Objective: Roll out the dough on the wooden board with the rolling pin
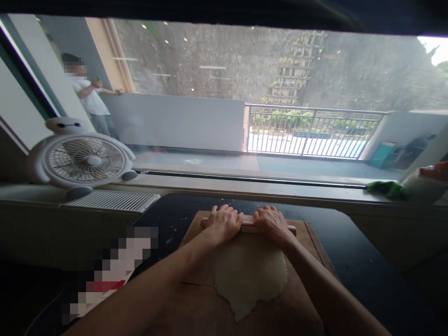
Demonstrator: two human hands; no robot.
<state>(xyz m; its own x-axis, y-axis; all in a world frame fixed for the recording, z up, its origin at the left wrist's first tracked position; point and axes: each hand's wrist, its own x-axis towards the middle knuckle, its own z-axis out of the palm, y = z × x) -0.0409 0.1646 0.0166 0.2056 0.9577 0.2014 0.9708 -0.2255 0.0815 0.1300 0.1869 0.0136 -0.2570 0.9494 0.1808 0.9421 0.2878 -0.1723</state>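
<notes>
Board [199,295] on bench [345,238]. Dough sheet [250,275] on board, rolling pin [248,225] across its far end. Left grip [225,219] and right grip [272,220] on pin, side by side, gap between; pin ends stick out beyond both. Sill [252,186] behind bench. Fan [93,161] left of bench, beside vented unit [115,200]. Cloth [387,188] on sill at right, bottle [427,184] just right of it. Beyond window: person [94,100] far left, low wall [185,121] centre-left, railing [308,130] right of wall.

Daylight falls through a wide window [196,121] streaked with pale reflections [213,67], leaving the bench [350,247] dim and the lower corners nearly black.
</notes>
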